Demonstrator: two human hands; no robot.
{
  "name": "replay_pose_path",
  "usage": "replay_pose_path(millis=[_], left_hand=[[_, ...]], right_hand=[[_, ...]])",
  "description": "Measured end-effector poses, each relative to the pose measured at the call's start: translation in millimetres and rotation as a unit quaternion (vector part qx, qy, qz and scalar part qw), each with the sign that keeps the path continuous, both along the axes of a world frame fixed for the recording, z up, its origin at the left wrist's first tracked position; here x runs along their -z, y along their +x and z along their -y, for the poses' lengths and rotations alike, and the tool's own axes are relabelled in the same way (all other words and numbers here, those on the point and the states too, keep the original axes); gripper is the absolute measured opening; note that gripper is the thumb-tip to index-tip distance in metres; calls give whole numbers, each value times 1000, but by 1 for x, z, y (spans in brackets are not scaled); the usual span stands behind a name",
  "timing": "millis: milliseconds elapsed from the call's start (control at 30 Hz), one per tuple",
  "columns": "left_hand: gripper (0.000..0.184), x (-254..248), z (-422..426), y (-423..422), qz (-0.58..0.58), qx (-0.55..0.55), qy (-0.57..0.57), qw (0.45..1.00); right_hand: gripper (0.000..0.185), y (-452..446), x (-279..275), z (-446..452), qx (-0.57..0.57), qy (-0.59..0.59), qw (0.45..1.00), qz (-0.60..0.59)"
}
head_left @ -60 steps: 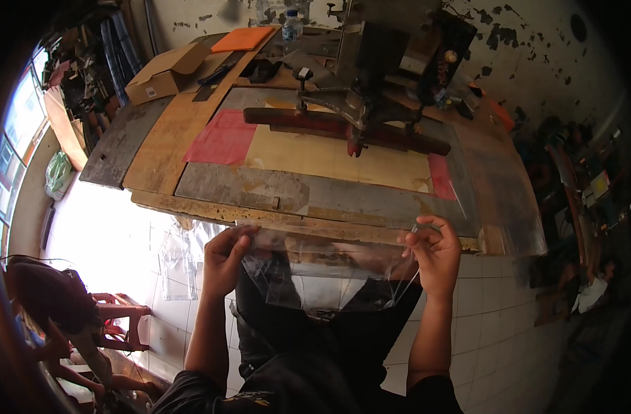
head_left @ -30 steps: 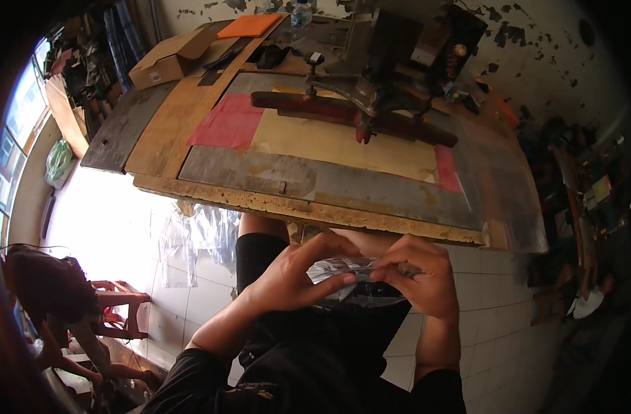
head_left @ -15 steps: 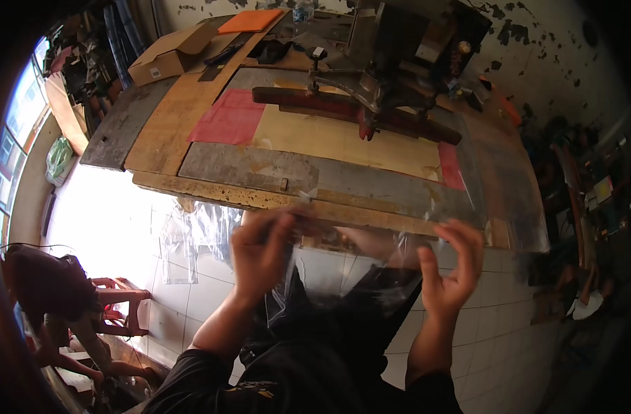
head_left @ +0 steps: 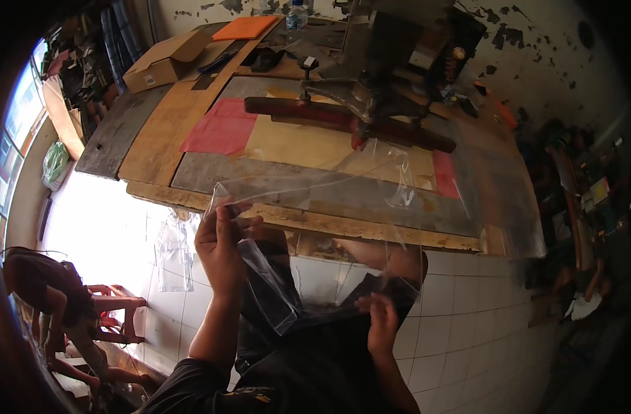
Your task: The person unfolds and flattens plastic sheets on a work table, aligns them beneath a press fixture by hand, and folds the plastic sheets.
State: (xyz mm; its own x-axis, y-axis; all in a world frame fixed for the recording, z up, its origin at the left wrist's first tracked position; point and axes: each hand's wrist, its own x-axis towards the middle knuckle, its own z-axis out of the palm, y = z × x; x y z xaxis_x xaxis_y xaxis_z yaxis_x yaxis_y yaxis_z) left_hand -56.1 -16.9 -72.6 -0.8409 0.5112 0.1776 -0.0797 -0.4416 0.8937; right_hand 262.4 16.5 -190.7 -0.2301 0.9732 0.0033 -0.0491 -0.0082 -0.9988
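Observation:
A clear plastic sheet or bag [head_left: 329, 276] hangs over my lap, its upper part raised in front of the worktable's near edge. My left hand [head_left: 222, 234] is closed on its upper left corner, thumb against fingers. Lower down on the right, my right hand [head_left: 381, 319] is at the sheet's lower edge with its fingers slightly curled; whether it grips the plastic is unclear. Beyond the sheet, a heat-press-like machine with a dark red bar [head_left: 302, 114] stands over a yellow sheet [head_left: 302, 146] with pink ends.
The worktable [head_left: 150, 148] carries an open cardboard box [head_left: 167, 62], an orange folder [head_left: 245, 27] and a water bottle [head_left: 297, 15]. More clear plastic [head_left: 174, 255] hangs at its front left. A person [head_left: 46, 283] bends near a red stool [head_left: 119, 314] at the left.
The plastic has opened out wider and risen at its top. My left hand has moved left, and my right hand has moved down and left to the lower edge.

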Motion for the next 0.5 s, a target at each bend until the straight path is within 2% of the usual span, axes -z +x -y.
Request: replay_pose_path(millis=[67, 100, 167, 200, 267, 300, 333, 400, 433, 500], left_hand=[[38, -1, -1, 3, 9, 1, 3, 1000], [38, -2, -2, 6, 18, 1, 6, 1000], [38, -8, -2, 10, 16, 0, 7, 1000], [39, -11, -2, 10, 16, 0, 7, 1000], [39, -13, 2, 5, -2, -25, 7, 1000], [39, -13, 5, 4, -18, -43, 2, 999], [39, -14, 7, 2, -18, -45, -1, 999], [40, -15, 9, 1, -29, -76, 2, 997], [40, -13, 9, 1, -29, -77, 4, 997], [40, -11, 9, 3, -29, -69, 8, 997]], right_hand=[[20, 6, 2, -9, -76, -62, 976, -194], [20, 0, -11, -12, -76, -60, 976, -195], [23, -16, -49, -19, -89, -172, 927, -321], [23, -13, -55, -22, -94, -171, 926, -323], [23, -3, -62, -30, -169, -132, 976, -45], [27, -4, -59, -28, -107, -83, 991, 5], [27, -3, -60, -26, -109, -86, 990, 5], [22, -2, -67, -25, 77, 42, 996, 7], [24, -7, -70, -26, 104, 104, 989, -11], [27, -9, -70, -28, 98, 138, 985, 10]])
